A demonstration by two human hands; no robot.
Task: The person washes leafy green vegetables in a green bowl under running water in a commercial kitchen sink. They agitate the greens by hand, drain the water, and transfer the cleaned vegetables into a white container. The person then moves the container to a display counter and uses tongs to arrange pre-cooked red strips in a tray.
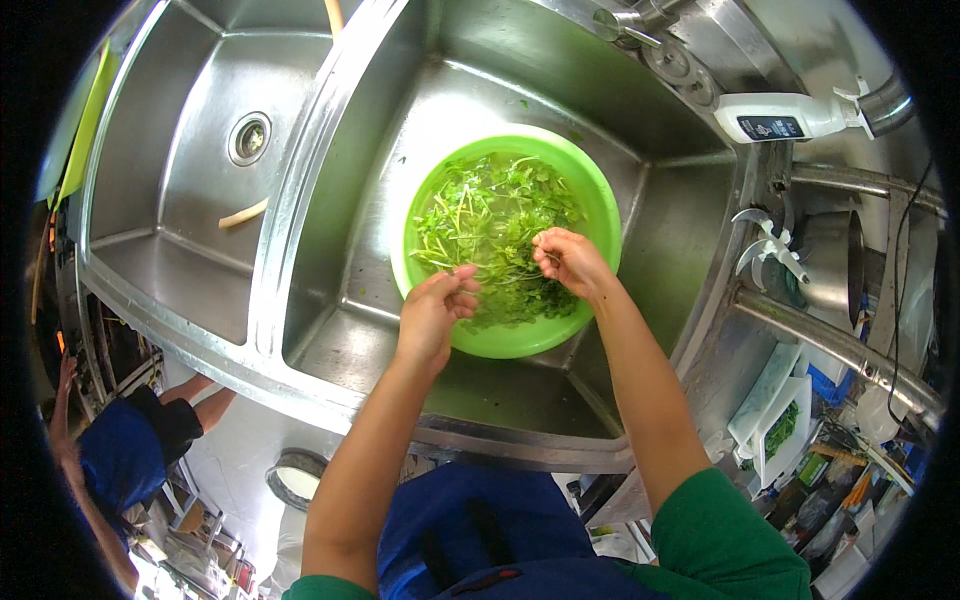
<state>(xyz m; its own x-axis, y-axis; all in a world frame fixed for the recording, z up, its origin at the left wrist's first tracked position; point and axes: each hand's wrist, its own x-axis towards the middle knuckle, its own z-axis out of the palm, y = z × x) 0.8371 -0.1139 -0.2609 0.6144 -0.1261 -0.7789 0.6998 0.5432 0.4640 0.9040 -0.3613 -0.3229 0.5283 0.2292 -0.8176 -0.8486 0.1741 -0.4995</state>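
Observation:
A bright green plastic basin point(504, 346) stands in the right-hand bowl of a stainless steel sink. Leafy green herbs point(525, 196) with thin pale stems float in the water inside it. Above the basin's near left part is my left hand point(442, 300), fingers curled and slightly apart; whether a small piece lies between them is unclear. My right hand point(568, 259) is at the basin's right side, its thumb and forefinger pinched together over the leaves. The fingers hide whatever may be between them.
The left sink bowl point(202, 187) has a drain point(250, 139) and a pale hose end point(244, 214). On the right are a white bottle point(795, 118), a bladed white attachment point(771, 247), a metal pot point(832, 262) and a white tray point(799, 442) of greens. Another person point(124, 450) stands at lower left.

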